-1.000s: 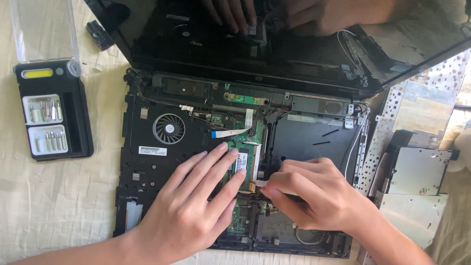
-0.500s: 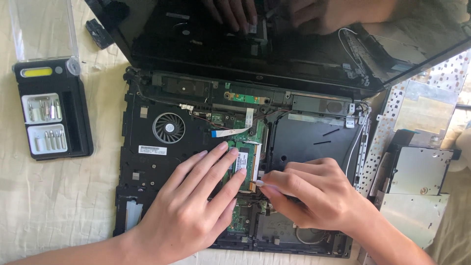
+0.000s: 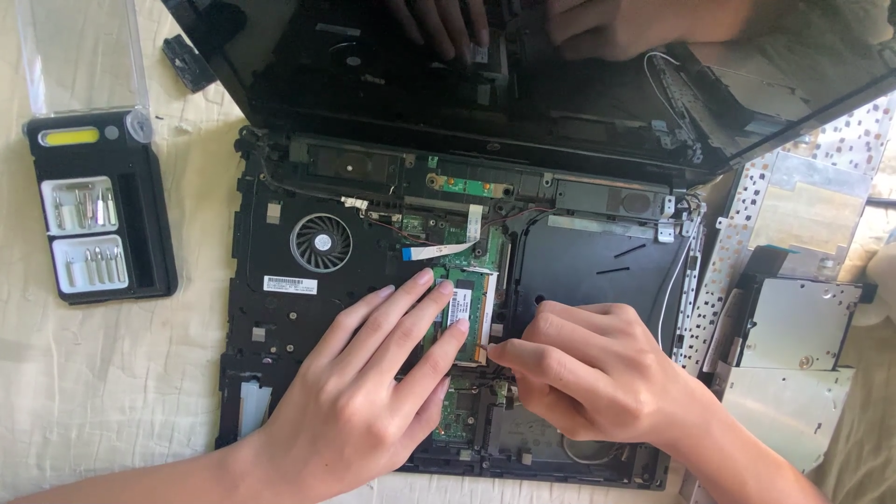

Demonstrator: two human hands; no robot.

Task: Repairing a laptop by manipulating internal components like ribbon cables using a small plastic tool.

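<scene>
An opened black laptop base [image 3: 299,317] lies on a pale cloth, its fan [image 3: 321,243] and green circuit boards exposed. My left hand [image 3: 364,392] lies flat on the base, fingers spread, the fingertips resting on a green memory module [image 3: 464,303] in the middle. My right hand [image 3: 588,373] is curled beside it, its fingertips pinched at the module's lower right edge; whether they grip anything is hidden. The dark screen [image 3: 523,75] stands open at the back and mirrors both hands.
A black screwdriver-bit case [image 3: 98,210] with its clear lid up sits at the left. A small black part [image 3: 189,63] lies near the screen's left corner. A metal drive [image 3: 803,322], metal plates and a perforated sheet [image 3: 737,252] lie at the right.
My right hand's fingertips have crept slightly left toward the memory module's edge. My left hand stays flat in place.
</scene>
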